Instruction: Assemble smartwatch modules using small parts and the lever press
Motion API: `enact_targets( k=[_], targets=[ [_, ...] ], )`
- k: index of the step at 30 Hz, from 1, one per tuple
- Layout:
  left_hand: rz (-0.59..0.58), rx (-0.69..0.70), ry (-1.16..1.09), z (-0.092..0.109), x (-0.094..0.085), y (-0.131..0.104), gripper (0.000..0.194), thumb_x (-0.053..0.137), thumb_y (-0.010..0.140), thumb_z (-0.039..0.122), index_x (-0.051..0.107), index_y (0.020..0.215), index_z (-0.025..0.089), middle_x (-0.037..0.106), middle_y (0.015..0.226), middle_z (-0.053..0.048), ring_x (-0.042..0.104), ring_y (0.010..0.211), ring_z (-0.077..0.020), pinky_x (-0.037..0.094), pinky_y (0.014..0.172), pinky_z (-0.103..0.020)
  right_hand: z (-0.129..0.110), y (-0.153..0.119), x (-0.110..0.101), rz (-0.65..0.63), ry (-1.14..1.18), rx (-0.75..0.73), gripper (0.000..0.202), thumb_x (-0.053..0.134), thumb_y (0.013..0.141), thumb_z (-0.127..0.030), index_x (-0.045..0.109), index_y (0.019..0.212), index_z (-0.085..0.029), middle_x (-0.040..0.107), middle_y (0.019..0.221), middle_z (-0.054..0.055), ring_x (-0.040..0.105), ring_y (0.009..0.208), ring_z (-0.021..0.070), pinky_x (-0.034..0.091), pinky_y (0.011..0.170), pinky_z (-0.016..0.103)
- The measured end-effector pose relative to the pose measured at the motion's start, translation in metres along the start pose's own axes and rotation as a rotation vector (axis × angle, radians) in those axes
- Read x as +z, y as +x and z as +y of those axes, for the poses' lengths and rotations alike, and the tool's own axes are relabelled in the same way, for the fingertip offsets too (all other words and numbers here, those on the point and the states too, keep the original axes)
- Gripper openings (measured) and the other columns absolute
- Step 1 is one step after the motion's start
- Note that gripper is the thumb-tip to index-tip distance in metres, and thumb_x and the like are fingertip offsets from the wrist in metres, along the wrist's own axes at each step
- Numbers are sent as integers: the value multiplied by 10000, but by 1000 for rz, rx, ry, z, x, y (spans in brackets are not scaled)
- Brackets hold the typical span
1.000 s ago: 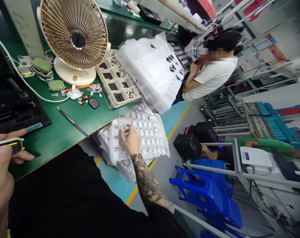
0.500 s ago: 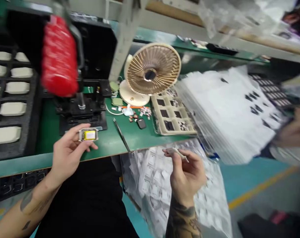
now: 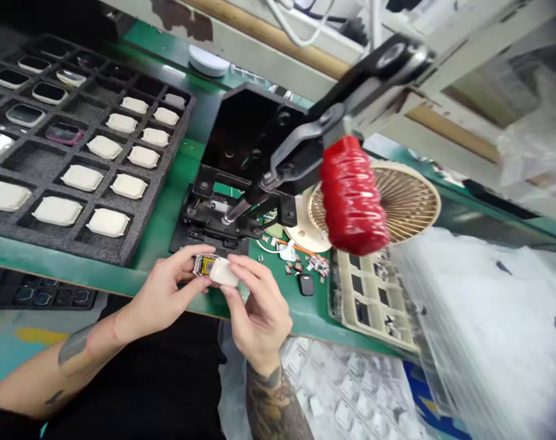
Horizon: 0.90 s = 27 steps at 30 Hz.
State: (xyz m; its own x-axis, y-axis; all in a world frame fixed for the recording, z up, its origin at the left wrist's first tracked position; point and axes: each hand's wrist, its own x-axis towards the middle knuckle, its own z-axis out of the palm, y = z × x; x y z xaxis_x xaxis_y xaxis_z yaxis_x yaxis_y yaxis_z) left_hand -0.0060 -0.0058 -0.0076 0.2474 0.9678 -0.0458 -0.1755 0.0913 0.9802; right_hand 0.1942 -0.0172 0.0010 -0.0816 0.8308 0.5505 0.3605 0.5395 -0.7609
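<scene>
My left hand (image 3: 170,293) grips a small watch case (image 3: 203,264) by its edges, thumb below and fingers above. The case lies open side up, showing a yellow-edged part within. Between the thumb and fingers of my right hand (image 3: 262,311) is a white rounded cover (image 3: 224,272). It overlaps the right part of the case at a slight angle; whether the two touch I cannot tell. Both hands are at the bench's front edge, just before the base of a black hand press (image 3: 208,235).
The press's red lever grip (image 3: 353,195) juts out above and right of my hands. At left lies a dark foam tray (image 3: 43,160) with white covers and watch frames. A fan (image 3: 415,201), a beige parts tray (image 3: 346,287) and stacked plastic sheets (image 3: 489,318) stand right.
My right hand has come left and up from over the bagged white pieces, bringing the white cover to the case in my left hand. The view has swung left.
</scene>
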Motion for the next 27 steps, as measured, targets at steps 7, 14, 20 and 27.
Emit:
enact_targets(
  k=[7,14,20,27],
  targets=[
    [-79,67,35,1,-6,-1,537,772,1064,234,647,1585,185,859,1335,-121,862,1136,-228,695,1038,-289,3,6,11,-76,-19,12,467,757,1015,-60,767,1415,-300,808,1388,80,708,1342,278,607,1188,554],
    [-63,72,4,3,-8,-1,348,694,1141,331,768,1460,213,874,1198,-79,846,954,-170,694,874,-227,3,-1,12,-11,-73,63,459,767,1036,-212,726,1485,-301,688,1525,130,681,1411,322,633,1168,556],
    [-98,125,4,-1,-11,0,421,678,1149,284,704,1568,260,866,1295,-76,856,1035,-174,698,959,-249,2,2,10,-55,35,180,210,730,1076,-255,786,1278,-273,779,1273,93,754,1216,257,645,1077,444],
    [-56,302,197,-4,-13,-5,234,747,1097,214,841,1306,264,902,1131,-15,870,891,-149,686,882,-203,-8,2,18,-2,67,165,80,712,1089,-271,774,1057,-231,754,1049,64,736,995,210,614,897,375]
  ],
)
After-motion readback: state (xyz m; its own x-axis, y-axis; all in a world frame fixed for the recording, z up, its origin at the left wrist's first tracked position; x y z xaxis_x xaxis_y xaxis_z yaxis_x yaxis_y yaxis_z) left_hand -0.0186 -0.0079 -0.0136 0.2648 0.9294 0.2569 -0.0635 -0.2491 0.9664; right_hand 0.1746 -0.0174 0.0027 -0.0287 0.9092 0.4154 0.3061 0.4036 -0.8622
